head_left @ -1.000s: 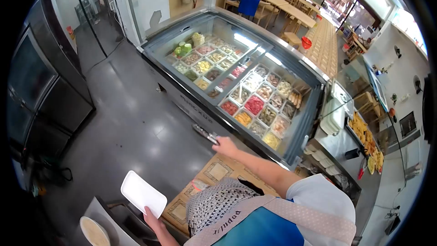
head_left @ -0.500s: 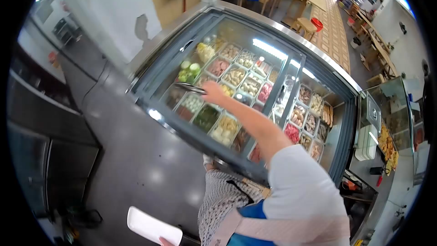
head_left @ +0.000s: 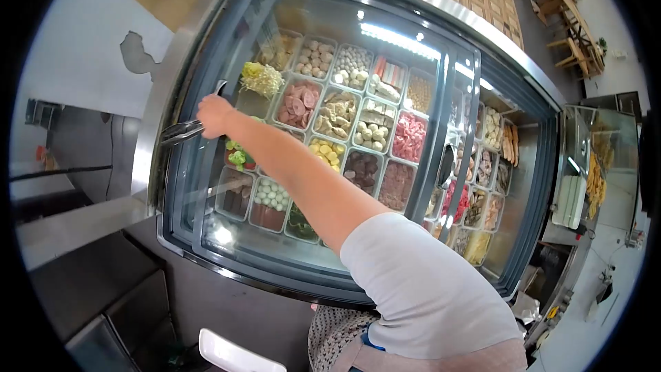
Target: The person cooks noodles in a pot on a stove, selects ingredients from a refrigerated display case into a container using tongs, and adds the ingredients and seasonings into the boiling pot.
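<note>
Gripping a pair of metal tongs [head_left: 182, 132], the person's right hand [head_left: 217, 116] is clamped around them, and their free ends point out toward the metal rim of the display freezer [head_left: 146, 165]. Just beside the hand is the handle [head_left: 220, 87] of the glass lid [head_left: 310, 14]; whether any fingertip rests on it cannot be told. The step in hand looks like working at this handle with the tongs kept in the same grip. Shifting the lid would call for fingers set firmly on the handle and the tongs held clear of the glass. Below the glass, pink slices [head_left: 298, 103] and yellow pieces [head_left: 326, 153] lie in tubs on the far side of the forearm [head_left: 275, 155], with white balls [head_left: 272, 194] on its near side. Well apart, at the bottom of the view and outside the freezer, is a white tray [head_left: 231, 353]; the left hand is out of view, so its hold cannot be told.
</note>
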Demonstrator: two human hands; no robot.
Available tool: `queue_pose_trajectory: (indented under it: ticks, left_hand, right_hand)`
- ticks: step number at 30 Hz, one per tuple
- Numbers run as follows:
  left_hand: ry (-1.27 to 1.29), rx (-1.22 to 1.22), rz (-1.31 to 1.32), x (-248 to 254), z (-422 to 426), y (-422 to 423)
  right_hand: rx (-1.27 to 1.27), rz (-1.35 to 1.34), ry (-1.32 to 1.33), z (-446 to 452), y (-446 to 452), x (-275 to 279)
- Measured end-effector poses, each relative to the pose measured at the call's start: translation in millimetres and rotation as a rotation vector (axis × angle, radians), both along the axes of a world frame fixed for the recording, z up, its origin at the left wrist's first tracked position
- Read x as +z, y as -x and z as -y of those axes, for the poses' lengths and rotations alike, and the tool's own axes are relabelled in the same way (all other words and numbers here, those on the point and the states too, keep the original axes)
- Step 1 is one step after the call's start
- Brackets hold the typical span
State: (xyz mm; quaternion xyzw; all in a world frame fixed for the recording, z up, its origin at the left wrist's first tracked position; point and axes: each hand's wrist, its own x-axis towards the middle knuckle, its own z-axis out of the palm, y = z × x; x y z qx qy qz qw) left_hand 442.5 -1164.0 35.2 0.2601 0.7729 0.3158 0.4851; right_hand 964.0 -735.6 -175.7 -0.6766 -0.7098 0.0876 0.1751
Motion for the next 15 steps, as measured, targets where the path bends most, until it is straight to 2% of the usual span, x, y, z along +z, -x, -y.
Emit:
queue_pose_trajectory:
  ticks: [6, 10, 12, 15]
  left_hand:
    - [0.099, -0.031, 0.01, -5.6, -93.7, -83.7]
    - [0.132, -0.16, 0.091, -0.9, -134.1, -111.8]
    - [0.011, -0.186, 0.195, -20.5, -149.9, -106.5]
    - [0.022, -0.297, 0.149, -38.1, -182.1, -113.1]
  right_hand:
    - [-0.085, -0.021, -0.041, 36.9, -1.1, 0.6]
    - [-0.095, -0.045, -0.001, 99.6, -16.6, 10.3]
    - [-0.103, -0.06, -0.009, 136.8, -25.4, 8.8]
    - [-0.11, -0.044, 0.008, 197.9, -40.9, 15.5]
